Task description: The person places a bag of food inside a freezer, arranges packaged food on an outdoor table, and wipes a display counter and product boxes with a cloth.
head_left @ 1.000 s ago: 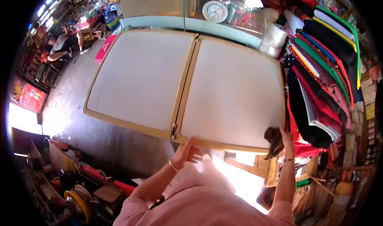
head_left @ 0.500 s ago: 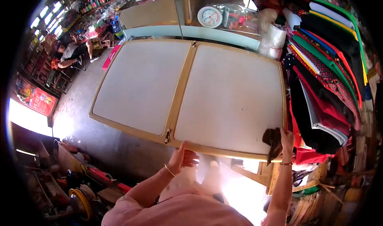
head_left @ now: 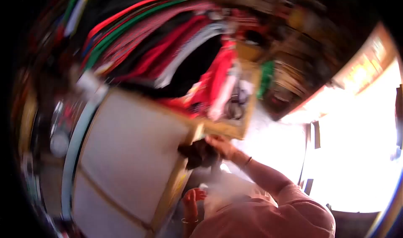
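My right hand (head_left: 221,147) is closed on a dark brown cloth (head_left: 198,154), which hangs over the near edge of the table (head_left: 130,141). That table has pale panels in a yellowish wooden frame. My left hand (head_left: 194,195), with a bangle at the wrist, is low in front of my body, near the table's edge. Its fingers look loosely bent and apart, and nothing shows in them. Motion blur softens both hands and the cloth.
Folded fabrics (head_left: 168,49) in many colours are stacked at the table's far end. Beside them an open wooden drawer (head_left: 247,112) holds dark items, too blurred to name. A bright doorway (head_left: 352,154) lies to the right. A round white dial (head_left: 60,144) stands at the left.
My view has swung to the right, bringing the fabrics, drawer and doorway towards the middle. The brown cloth remains in my right hand; my left hand has come off the table's edge region.
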{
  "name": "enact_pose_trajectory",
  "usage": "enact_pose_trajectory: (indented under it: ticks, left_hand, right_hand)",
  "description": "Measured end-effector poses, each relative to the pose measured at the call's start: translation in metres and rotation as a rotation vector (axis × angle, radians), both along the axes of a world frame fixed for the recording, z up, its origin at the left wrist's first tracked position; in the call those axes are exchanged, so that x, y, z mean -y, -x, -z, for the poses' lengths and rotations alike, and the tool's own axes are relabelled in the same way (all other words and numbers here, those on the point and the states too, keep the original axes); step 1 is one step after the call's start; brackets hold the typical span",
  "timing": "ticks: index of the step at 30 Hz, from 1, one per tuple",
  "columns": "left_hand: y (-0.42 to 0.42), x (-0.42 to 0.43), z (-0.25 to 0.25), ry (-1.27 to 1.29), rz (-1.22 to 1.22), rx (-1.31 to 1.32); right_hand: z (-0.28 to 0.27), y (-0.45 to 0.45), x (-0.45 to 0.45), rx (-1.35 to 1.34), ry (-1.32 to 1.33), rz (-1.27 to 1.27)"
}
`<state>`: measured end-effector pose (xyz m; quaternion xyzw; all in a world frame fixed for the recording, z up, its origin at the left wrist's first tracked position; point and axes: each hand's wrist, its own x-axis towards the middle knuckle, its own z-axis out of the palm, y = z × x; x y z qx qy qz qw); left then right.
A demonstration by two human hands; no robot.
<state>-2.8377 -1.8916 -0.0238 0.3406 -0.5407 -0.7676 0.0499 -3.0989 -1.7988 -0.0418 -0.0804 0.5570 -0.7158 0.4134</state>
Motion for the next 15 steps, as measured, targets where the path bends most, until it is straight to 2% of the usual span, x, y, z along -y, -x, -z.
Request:
enact_pose_trajectory:
  ticks: [2, 3, 5, 8, 9, 10, 12, 13, 15]
  left_hand:
    - [0.048, -0.016, -0.019, 0.047, 0.187, -0.01]
    - [0.07, -0.026, -0.021, 0.047, 0.279, -0.041]
    - [0.118, -0.062, -0.029, 0.013, 0.45, -0.091]
    - [0.201, -0.141, -0.029, -0.032, 0.721, -0.14]
    - [0.231, -0.177, -0.03, -0.035, 0.792, -0.137]
    - [0.256, -0.212, -0.03, -0.037, 0.866, -0.147]
    - [0.315, -0.289, -0.021, -0.066, 0.992, -0.119]
    - [0.337, -0.328, -0.017, -0.053, 1.038, -0.152]
    - [0.377, -0.41, -0.037, -0.062, 1.229, -0.241]
  right_hand:
    - [-0.041, -0.005, -0.074, 0.363, 0.11, 0.133]
    - [-0.042, 0.0, -0.11, 0.337, 0.121, 0.212]
    - [-0.046, 0.006, -0.196, 0.397, 0.329, 0.284]
    - [-0.024, 0.015, -0.334, 0.586, 0.944, 0.399]
    - [-0.003, 0.015, -0.382, 0.726, 1.184, 0.525]
    - [0.002, 0.011, -0.42, 0.673, 1.216, 0.58]
    - [0.013, 0.012, -0.493, 0.502, 0.951, 1.1]
    - [0.035, 0.01, -0.529, 0.448, 1.031, 1.218]
    - [0.013, 0.012, -0.584, 0.234, 1.179, 1.31]
